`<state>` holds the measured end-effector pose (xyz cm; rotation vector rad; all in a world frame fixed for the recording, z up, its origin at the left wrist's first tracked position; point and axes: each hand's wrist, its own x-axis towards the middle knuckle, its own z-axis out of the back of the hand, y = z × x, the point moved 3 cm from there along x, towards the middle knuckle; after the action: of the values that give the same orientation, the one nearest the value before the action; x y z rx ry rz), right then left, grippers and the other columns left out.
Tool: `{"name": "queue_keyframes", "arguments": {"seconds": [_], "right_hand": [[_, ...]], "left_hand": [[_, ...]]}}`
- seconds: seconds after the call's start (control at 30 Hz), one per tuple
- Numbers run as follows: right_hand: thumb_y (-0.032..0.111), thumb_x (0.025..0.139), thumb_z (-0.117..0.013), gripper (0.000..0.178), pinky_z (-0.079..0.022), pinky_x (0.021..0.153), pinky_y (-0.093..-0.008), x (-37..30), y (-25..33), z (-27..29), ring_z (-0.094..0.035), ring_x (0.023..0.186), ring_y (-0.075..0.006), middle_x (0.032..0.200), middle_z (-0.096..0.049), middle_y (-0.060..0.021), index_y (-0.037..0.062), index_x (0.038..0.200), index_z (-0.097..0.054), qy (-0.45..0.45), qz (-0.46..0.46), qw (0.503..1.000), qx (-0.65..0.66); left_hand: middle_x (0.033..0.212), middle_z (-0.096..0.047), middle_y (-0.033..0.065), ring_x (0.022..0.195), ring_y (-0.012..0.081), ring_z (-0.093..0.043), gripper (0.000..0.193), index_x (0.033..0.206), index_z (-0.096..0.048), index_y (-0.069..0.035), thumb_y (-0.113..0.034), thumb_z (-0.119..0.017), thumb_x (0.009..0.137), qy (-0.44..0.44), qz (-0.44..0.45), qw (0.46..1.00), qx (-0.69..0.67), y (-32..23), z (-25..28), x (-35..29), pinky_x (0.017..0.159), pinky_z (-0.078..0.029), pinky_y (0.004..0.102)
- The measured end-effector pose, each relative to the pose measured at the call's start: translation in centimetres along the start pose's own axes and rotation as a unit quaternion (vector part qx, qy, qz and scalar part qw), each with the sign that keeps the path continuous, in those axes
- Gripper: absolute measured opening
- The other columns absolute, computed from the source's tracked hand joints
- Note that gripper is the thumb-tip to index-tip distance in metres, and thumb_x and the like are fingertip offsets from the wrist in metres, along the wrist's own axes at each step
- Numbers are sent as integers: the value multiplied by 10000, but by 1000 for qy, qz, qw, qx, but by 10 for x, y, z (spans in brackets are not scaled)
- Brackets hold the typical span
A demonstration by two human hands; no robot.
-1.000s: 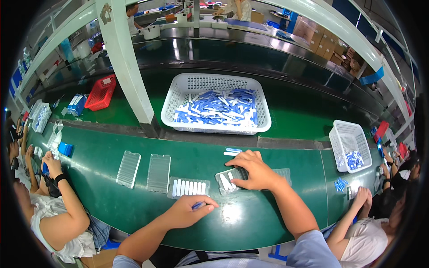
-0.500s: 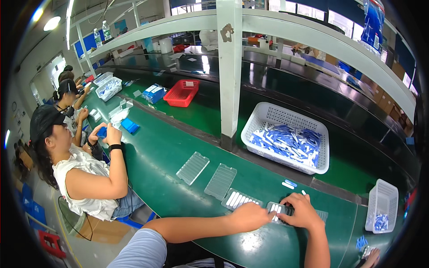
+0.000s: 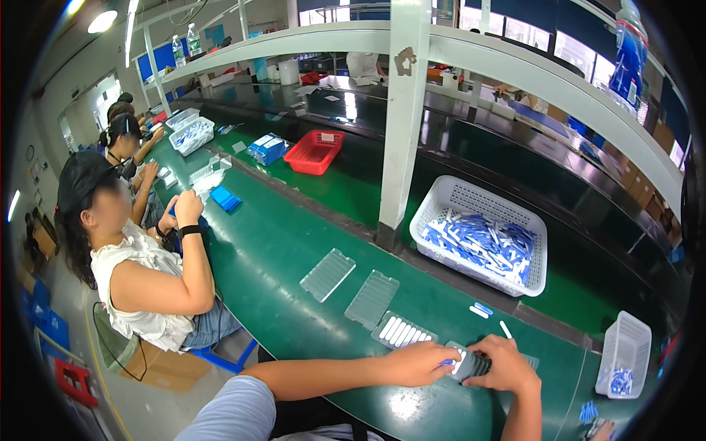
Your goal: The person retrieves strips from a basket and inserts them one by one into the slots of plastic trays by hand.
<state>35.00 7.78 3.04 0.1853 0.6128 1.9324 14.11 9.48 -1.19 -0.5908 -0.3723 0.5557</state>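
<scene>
Work tray (image 3: 478, 364), one, on the green worktop (image 3: 272, 294), between the two hands and part-filled with white pieces; their number is hidden by the fingers. Left hand (image 3: 419, 364): fingers closed in a pinch on one blue piece (image 3: 447, 361), at the left end of the work tray. Right hand (image 3: 509, 365): fingers parted across the work tray, thumb at its near side, fingertips at its far side; whether they grip it cannot be told. Within the last second the left hand has come over from in front of the filled tray (image 3: 403, 331) to the work tray; by judgement, the work is now two-handed at this one tray.

Counts, outward from the work tray. Just left of it: one filled tray, with about seven white pieces. Farther left: two clear trays (image 3: 328, 275). Just right, partly behind the right hand: one more tray (image 3: 532, 361). Beyond it: three loose pieces (image 3: 482, 309), one blue and two white. Farther beyond: one large basket (image 3: 463, 263), its pieces too many to count. Well to the right: one small basket (image 3: 631, 338). Far left: one red basket (image 3: 303, 166).
</scene>
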Motion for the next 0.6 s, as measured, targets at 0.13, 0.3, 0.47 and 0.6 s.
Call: {"name": "queue_keyframes", "arguments": {"seconds": [0.13, 0.3, 0.47, 0.6], "right_hand": [[407, 613, -914, 653, -400, 940, -427, -27, 21, -18, -593, 1063, -297, 1050, -629, -91, 67, 1130, -707, 49, 37, 997, -41], [254, 623, -853, 679, -393, 1010, -475, -62, 56, -29, -526, 1148, -363, 1174, -575, -157, 52, 1236, -639, -2, 29, 999, -37], [290, 704, -835, 595, -372, 966, -443, -64, 60, -44, -561, 1096, -317, 1158, -611, -121, 59, 1218, -643, -123, 60, 990, 26], [176, 805, -810, 364, -413, 848, -365, -47, 72, -46, -623, 885, -264, 954, -670, -74, 66, 1133, -697, -183, 30, 960, 211]], "left_hand": [[918, -675, 60, 800, 143, -621, 376, 1379, -565, -87, -225, -589, 1030, 27, 105, 942, -318, 7, -8, -25, 703, -479, 302], [1016, -592, 32, 786, 79, -472, 475, 1507, -424, -44, -149, -537, 1057, 95, 220, 645, -726, -13, -14, -70, 623, -350, 208], [1208, -631, 99, 811, 88, -553, 449, 1499, -432, -37, -113, -508, 1063, 70, 242, 623, -741, -23, -20, -75, 567, -354, 197], [864, -720, 91, 542, 31, -477, 342, 1357, -572, -37, -184, -562, 1048, 99, 303, 712, -626, -36, -13, -73, 460, -292, 188]]}}
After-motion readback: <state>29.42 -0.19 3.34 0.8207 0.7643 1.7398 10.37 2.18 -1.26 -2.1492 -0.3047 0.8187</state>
